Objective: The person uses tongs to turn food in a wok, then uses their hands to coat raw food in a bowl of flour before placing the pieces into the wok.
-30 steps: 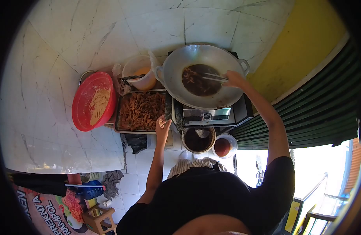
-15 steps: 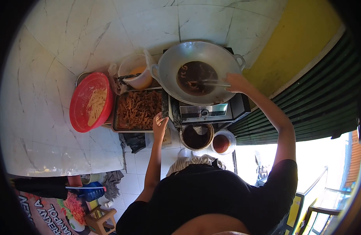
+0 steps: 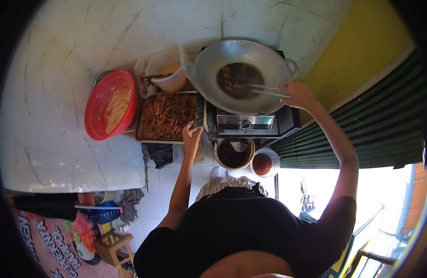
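My right hand [image 3: 300, 95] is closed around the end of metal tongs [image 3: 267, 91] above the right side of a large wok [image 3: 206, 60]. The tongs' far ends reach toward dark oil [image 3: 239, 81] in the wok, where a few pale strips float; motion blurs the tips. At the front right corner of a tray [image 3: 151, 140], my left hand [image 3: 192, 134] rests near the rim with its fingers loosely bent and apart. Brown fried strips [image 3: 169, 113] are heaped on that tray. I see nothing held in the left hand.
The wok sits on a stove [image 3: 259, 122]. Left stand a red basin [image 3: 94, 111] with pale flour and a white bucket [image 3: 174, 82]. Below the stove are a pot of dark liquid [image 3: 233, 154] and a tub of reddish liquid [image 3: 263, 164]. A green shutter [image 3: 343, 125] runs along the right.
My view has shifted, so the wok and tray appear higher. The right hand and tongs have moved slightly right relative to the wok. The left hand's fingers have spread a little by the tray.
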### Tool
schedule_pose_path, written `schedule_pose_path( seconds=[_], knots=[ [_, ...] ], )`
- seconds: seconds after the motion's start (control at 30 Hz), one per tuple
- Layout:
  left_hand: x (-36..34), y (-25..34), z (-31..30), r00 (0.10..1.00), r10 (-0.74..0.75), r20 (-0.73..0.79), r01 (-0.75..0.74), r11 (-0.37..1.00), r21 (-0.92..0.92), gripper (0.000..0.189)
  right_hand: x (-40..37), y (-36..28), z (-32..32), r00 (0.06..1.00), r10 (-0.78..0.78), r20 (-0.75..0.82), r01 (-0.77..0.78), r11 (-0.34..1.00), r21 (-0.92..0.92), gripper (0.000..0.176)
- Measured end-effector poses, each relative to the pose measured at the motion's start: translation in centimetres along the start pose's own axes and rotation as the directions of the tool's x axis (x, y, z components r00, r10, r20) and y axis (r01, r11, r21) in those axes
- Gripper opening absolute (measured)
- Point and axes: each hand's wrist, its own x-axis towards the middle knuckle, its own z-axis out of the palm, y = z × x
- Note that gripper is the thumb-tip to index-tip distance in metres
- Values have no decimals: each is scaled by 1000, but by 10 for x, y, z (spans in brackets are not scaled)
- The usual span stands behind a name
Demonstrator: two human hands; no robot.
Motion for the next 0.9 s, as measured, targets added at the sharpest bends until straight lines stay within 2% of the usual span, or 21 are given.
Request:
schedule_pose_path(
  seconds=[0.07,0.1,0.17,0.23,0.3,0.37,0.4,0.43,0.47,0.5,0.53,0.57,0.6,0.63,0.67,0.7,0.77,0.8,0.83,0.9],
  knots=[
    [-7,-12,-8,999,-29,-45,29,1000,2,58,5,1,-13,994,85,-67,-83,996,33,42],
    [-10,-23,-15,997,-46,-59,46,999,2,58,10,-1,-21,996,57,-62,-55,998,36,42],
    [-21,-62,-31,988,-21,-152,22,1000,3,54,23,-5,-37,980,-11,-198,13,1000,7,42],
    [-49,-86,-51,971,-205,-127,207,978,3,49,40,-21,-56,980,-41,-195,45,999,14,42],
    [-84,-145,-74,973,-117,-200,131,990,59,42,61,-39,-67,978,-64,-197,68,998,18,41],
    [-124,-208,-109,973,-147,-177,205,902,380,33,86,-61,-75,952,-219,-212,214,976,-46,41],
    [-149,-209,-114,976,-70,-206,169,841,514,29,101,-73,-76,948,-232,-217,228,973,-45,41],
    [-175,-232,-128,980,-38,-196,139,832,537,29,117,-86,-74,941,-291,-173,290,957,-30,41],
    [-191,-236,-142,943,-309,-125,305,646,700,30,133,-99,-70,928,-349,-129,350,937,-14,41],
    [-218,-231,-142,917,-274,-291,399,657,640,32,150,-112,-61,898,-420,-134,422,907,-12,40],
    [-238,-236,-153,872,-422,-249,467,567,678,34,165,-126,-52,862,-487,-139,491,871,-11,38],
    [-263,-242,-155,811,-451,-372,583,572,578,31,176,-144,-48,855,-516,-57,517,856,-1,36],
    [-282,-274,-168,798,-499,-338,589,527,612,25,188,-162,-43,841,-540,24,540,841,10,34],
    [-288,-254,-168,735,-622,-270,621,458,635,27,202,-177,-32,805,-592,34,593,804,-50,30],
    [-304,-267,-167,699,-593,-399,703,471,532,27,216,-188,-17,767,-640,47,641,760,-110,27],
    [-312,-271,-169,737,-569,-366,659,481,579,25,231,-198,0,764,-644,42,644,756,-113,27],
    [-320,-260,-160,666,-617,-418,746,558,364,22,253,-212,23,747,-661,70,664,735,-141,23],
    [-324,-273,-160,643,-634,-430,760,594,263,18,255,-215,22,744,-665,71,667,731,-142,23],
    [-323,-258,-155,640,-635,-432,763,592,261,18,255,-217,21,753,-657,47,657,743,-128,21],
    [-312,-231,-146,738,-536,-410,675,586,449,17,252,-215,15,767,-641,25,640,761,-108,19]
  ],
)
